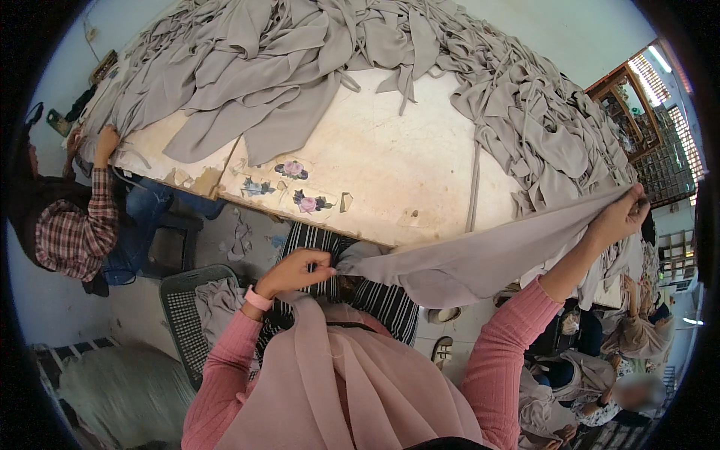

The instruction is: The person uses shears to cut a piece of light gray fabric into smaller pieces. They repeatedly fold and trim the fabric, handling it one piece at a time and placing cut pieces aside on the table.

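Observation:
A grey-beige piece of fabric (480, 259) is stretched between my two hands, over my lap and along the table's near edge. My left hand (296, 271), with a pink band at the wrist, pinches its narrow end. Out to the right and higher up, my right hand (621, 216) is closed on the wide end. The cloth's middle sags a little below the straight upper edge. Beyond it, a large heap of the same grey fabric pieces (277, 67) covers the far part of the pale wooden table (360, 157). A thin strip hangs down near the right side.
A dark plastic basket (176, 307) with cloth in it stands left of my lap. At the table's left end a person in a plaid shirt (79, 232) handles fabric. More people (637, 330) sit at the right. A large greenish sack (124, 394) lies lower left; sandals (442, 351) are on the floor.

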Demonstrator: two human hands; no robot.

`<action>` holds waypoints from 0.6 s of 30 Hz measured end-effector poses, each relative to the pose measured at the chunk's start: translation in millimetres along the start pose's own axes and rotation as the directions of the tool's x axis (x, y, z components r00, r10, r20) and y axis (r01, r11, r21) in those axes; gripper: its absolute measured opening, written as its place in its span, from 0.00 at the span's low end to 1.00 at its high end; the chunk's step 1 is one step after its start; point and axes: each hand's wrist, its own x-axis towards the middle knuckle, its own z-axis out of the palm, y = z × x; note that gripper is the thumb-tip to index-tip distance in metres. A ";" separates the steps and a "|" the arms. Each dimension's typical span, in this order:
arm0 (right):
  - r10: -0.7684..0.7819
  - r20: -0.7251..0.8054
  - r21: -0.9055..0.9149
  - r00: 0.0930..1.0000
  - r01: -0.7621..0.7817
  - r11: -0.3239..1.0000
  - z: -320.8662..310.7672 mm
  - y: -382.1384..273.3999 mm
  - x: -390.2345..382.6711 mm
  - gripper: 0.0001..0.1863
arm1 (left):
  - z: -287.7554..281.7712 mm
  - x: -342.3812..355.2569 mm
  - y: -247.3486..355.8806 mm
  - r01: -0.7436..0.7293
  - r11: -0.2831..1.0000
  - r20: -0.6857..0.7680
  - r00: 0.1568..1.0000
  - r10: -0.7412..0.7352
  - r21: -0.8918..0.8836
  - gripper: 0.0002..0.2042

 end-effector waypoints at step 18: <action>-0.108 0.206 0.303 0.972 0.042 0.952 -27.9 -139.4 96.0 0.20 | 170.5 111.9 -13.6 -0.274 0.926 0.209 0.952 0.223 0.260 0.41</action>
